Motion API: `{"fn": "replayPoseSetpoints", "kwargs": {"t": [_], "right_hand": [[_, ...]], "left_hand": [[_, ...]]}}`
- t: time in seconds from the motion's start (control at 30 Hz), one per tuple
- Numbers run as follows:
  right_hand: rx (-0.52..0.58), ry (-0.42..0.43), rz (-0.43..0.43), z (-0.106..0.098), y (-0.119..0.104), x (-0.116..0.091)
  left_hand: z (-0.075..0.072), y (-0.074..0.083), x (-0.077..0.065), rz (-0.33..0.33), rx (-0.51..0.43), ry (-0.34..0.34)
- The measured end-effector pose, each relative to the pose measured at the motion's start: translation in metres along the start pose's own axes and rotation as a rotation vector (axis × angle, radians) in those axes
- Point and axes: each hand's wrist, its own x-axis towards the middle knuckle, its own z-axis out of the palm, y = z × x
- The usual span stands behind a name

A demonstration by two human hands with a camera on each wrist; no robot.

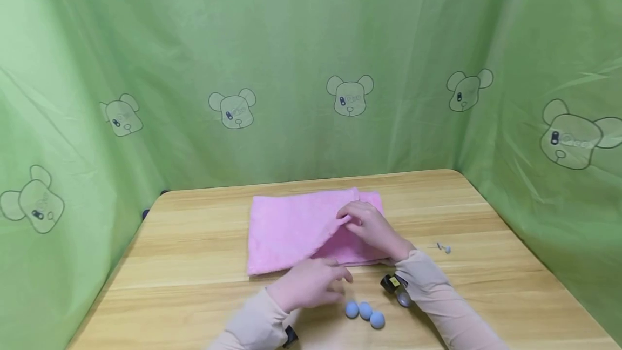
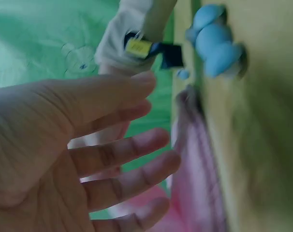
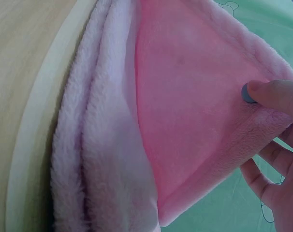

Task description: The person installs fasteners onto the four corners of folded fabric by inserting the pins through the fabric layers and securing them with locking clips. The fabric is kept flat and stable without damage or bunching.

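A pink plush cloth [image 1: 291, 226], folded in layers, lies on the table. My right hand [image 1: 371, 228] pinches the top layer near its right corner and holds it raised, so the lower layer shows. In the right wrist view a small round blue-grey piece [image 3: 248, 94] sits under the thumb against the cloth; its full shape is hidden. My left hand [image 1: 313, 283] hovers at the cloth's front edge, fingers loosely spread and holding nothing. Three round blue caps or balls [image 1: 365, 310] stand together to the right of it.
Another round greyish-blue piece [image 1: 404, 299] lies beside the right wrist's camera strap. Farther right on the wooden table [image 1: 194, 231] are a small blue-headed piece [image 1: 447, 249] and what looks like a thin pin [image 1: 439, 246]. Green curtains [image 1: 291, 69] with bear-head prints surround the table.
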Motion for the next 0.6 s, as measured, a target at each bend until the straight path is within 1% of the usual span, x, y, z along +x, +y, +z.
{"fn": "replayPoseSetpoints", "kwargs": {"t": [0.07, 0.13, 0.27, 0.37, 0.6], "right_hand": [[0.013, -0.003, 0.002, -0.001, 0.000, 0.000], [0.019, -0.006, 0.002, -0.001, 0.000, 0.001], [0.022, -0.021, 0.012, 0.000, 0.001, 0.000], [0.024, -0.034, 0.017, 0.001, 0.002, -0.001], [0.030, -0.033, 0.017, 0.002, 0.003, -0.002]], "left_hand": [[0.007, 0.005, 0.001, 0.030, -0.012, -0.054], [0.014, 0.010, 0.003, 0.053, -0.016, -0.090], [0.025, 0.017, 0.006, 0.062, -0.006, -0.150], [0.031, 0.020, 0.007, 0.048, 0.026, -0.158], [0.037, 0.024, 0.008, 0.038, 0.037, -0.143]]}}
